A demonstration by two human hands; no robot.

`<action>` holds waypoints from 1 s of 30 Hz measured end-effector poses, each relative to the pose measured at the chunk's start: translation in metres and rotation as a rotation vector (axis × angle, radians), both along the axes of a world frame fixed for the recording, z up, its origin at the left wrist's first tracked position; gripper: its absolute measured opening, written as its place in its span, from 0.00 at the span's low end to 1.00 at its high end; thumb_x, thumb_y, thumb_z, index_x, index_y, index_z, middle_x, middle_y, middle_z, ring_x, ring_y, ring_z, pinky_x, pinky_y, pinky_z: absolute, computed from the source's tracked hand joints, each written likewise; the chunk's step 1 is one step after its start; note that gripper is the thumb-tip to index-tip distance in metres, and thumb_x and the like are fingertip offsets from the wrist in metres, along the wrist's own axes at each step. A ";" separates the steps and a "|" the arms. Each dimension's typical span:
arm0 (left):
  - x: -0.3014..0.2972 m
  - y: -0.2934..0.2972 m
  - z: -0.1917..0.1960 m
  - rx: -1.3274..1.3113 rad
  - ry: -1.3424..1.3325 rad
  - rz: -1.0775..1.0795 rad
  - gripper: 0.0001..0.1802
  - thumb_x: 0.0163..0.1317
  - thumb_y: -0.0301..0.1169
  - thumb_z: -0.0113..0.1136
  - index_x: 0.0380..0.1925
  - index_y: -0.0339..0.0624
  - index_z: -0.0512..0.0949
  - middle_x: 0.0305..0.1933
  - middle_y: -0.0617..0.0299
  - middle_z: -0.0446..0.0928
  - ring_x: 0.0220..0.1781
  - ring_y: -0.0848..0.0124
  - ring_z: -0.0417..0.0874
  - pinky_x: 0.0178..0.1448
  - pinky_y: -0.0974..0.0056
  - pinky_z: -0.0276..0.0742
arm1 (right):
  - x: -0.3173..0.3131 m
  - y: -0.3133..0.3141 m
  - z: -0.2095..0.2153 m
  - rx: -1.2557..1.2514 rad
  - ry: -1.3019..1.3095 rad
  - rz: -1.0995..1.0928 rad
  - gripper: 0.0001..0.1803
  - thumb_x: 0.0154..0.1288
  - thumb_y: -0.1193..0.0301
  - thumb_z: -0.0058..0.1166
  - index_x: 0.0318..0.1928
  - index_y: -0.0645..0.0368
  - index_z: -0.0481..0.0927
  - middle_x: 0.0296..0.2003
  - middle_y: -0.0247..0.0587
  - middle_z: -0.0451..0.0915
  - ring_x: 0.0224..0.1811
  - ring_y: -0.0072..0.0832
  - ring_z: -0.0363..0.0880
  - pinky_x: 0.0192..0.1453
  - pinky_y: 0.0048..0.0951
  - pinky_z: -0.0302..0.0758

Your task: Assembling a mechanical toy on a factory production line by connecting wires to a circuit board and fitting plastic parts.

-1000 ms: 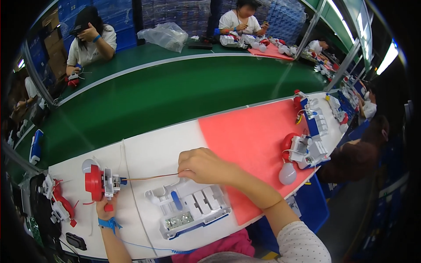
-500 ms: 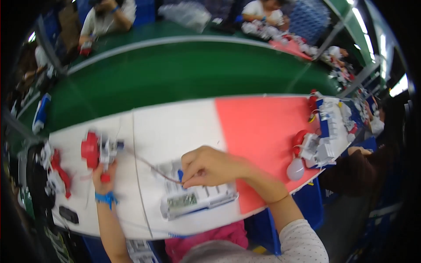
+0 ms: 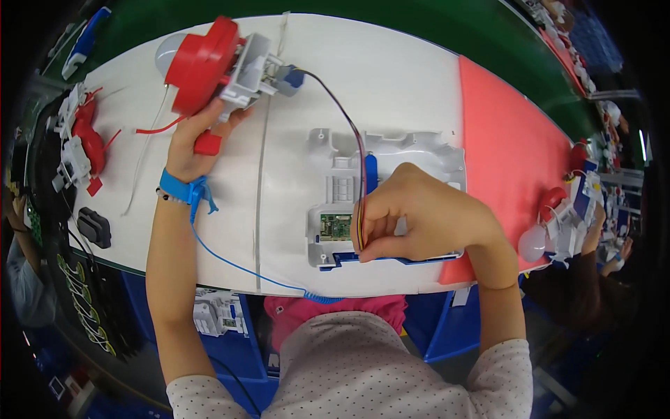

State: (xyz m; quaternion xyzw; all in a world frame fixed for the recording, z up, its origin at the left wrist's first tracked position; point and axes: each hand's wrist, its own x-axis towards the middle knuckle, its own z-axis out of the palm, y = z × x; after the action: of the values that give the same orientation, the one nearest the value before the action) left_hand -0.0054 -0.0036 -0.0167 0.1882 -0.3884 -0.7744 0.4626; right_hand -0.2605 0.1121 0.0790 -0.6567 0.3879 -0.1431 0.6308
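Note:
My left hand (image 3: 192, 150) is closed around the underside of a red-and-white plastic assembly (image 3: 206, 70), raised at the upper left. It has a pale rounded dome on one side and a grey-blue part on the other. Beside the palm shows a red tab (image 3: 208, 144). A thin bundle of dark and coloured wires (image 3: 345, 115) arcs from the grey-blue part to my right hand (image 3: 426, 216), whose fingertips pinch it near its end. That hand hovers over a white plastic housing (image 3: 419, 148) lying open on the table. Inside, a green circuit board (image 3: 333, 227) is partly covered by my fingers.
A blue wrist strap (image 3: 183, 188) trails a coiled cord to the table's front edge. Another red-and-white assembly (image 3: 87, 140) and a black block (image 3: 94, 227) lie at the left. At the right, a pink-red mat (image 3: 499, 140) borders more assemblies and a white dome (image 3: 534, 242).
The view has tipped down toward the table. My right hand has brought the pinched wires to the circuit board's side of the housing. My left hand still holds the red-and-white assembly.

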 end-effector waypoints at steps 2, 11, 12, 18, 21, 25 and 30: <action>-0.003 0.003 0.003 -0.020 -0.041 -0.002 0.22 0.55 0.28 0.53 0.51 0.37 0.63 0.52 0.54 0.67 0.56 0.63 0.67 0.60 0.49 0.63 | 0.013 -0.001 0.002 -0.108 0.047 0.046 0.04 0.44 0.81 0.57 0.22 0.65 0.74 0.18 0.44 0.76 0.20 0.30 0.75 0.25 0.25 0.69; -0.014 0.009 0.011 -0.142 -0.139 0.023 0.21 0.53 0.28 0.55 0.48 0.37 0.66 0.47 0.56 0.71 0.52 0.65 0.71 0.58 0.51 0.65 | 0.035 0.003 -0.016 -0.259 0.220 -0.089 0.06 0.42 0.84 0.54 0.22 0.62 0.72 0.20 0.37 0.74 0.22 0.25 0.77 0.26 0.19 0.72; -0.014 0.010 0.011 -0.169 -0.174 0.029 0.21 0.52 0.28 0.56 0.48 0.37 0.67 0.46 0.57 0.72 0.51 0.65 0.71 0.58 0.52 0.65 | 0.036 0.003 -0.017 -0.353 0.223 -0.145 0.06 0.42 0.84 0.54 0.22 0.62 0.72 0.20 0.37 0.74 0.21 0.24 0.76 0.25 0.19 0.71; -0.009 0.002 -0.001 -0.243 -0.054 -0.086 0.21 0.52 0.28 0.56 0.47 0.37 0.69 0.37 0.60 0.73 0.46 0.69 0.73 0.57 0.54 0.66 | 0.045 0.006 -0.022 -0.259 0.211 -0.218 0.07 0.41 0.84 0.53 0.22 0.62 0.70 0.18 0.41 0.72 0.19 0.31 0.74 0.23 0.25 0.69; -0.012 0.010 0.006 -0.303 -0.149 -0.009 0.18 0.52 0.29 0.56 0.44 0.38 0.71 0.28 0.63 0.70 0.40 0.73 0.73 0.56 0.55 0.67 | 0.047 0.008 -0.025 -0.252 0.221 -0.223 0.07 0.41 0.85 0.52 0.22 0.63 0.70 0.17 0.43 0.72 0.19 0.33 0.74 0.23 0.26 0.69; -0.015 0.013 0.011 -0.238 -0.200 0.061 0.14 0.53 0.30 0.56 0.40 0.38 0.73 0.23 0.66 0.66 0.34 0.76 0.71 0.55 0.57 0.68 | 0.045 0.009 -0.027 -0.282 0.262 -0.212 0.07 0.41 0.86 0.51 0.22 0.63 0.70 0.17 0.45 0.72 0.19 0.36 0.74 0.23 0.27 0.68; -0.011 0.009 0.007 -0.283 -0.172 0.016 0.11 0.53 0.31 0.57 0.36 0.40 0.76 0.21 0.69 0.63 0.30 0.79 0.69 0.54 0.58 0.70 | 0.047 0.010 -0.027 -0.275 0.275 -0.212 0.06 0.41 0.85 0.50 0.22 0.63 0.70 0.17 0.45 0.73 0.20 0.38 0.74 0.23 0.28 0.69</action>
State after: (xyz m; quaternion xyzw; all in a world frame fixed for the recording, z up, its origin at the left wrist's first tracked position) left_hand -0.0168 0.0053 -0.0093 0.1897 -0.5302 -0.6893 0.4558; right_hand -0.2137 0.1220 0.0518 -0.7054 0.5139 -0.1694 0.4578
